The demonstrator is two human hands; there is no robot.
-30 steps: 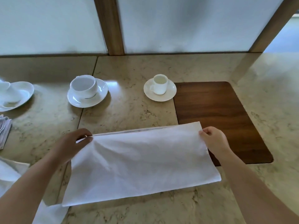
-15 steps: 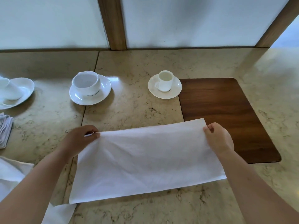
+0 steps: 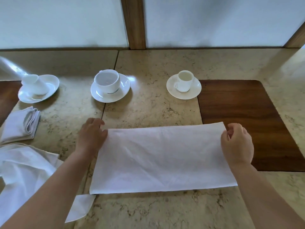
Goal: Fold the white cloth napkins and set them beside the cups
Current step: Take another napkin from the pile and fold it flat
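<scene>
Both hands sit at the far corners of a white cloth napkin folded into a long rectangle [image 3: 163, 157]. The left hand [image 3: 91, 135] lies on the far left corner, fingers fairly straight and reaching past the cloth's edge onto the table; whether the thumb is tucked under the cloth I cannot tell. The right hand [image 3: 237, 144] has its fingers curled at the far right corner, and seems to pinch the edge there.

Under everything spreads a beige marble tabletop [image 3: 148, 113]. The napkin lies flat on it between the hands, its right end lapping over a dark brown wooden placemat with rounded corners [image 3: 247, 113] that stretches beyond and right of the right hand. Under the left forearm, a loose heap of rumpled white cloth [image 3: 24, 171] spills toward the near edge. Left of the left hand rests a folded white napkin, a small square with stacked layers [image 3: 21, 126].

Beyond the left hand stands a wide white teacup on a white saucer [image 3: 108, 81]. Farther left, a small white jug tilted on an oval white dish [image 3: 37, 86]. Beyond the napkin's middle, nearer the right hand, a small white espresso cup on its saucer [image 3: 184, 81], just beside the placemat's far left corner.
</scene>
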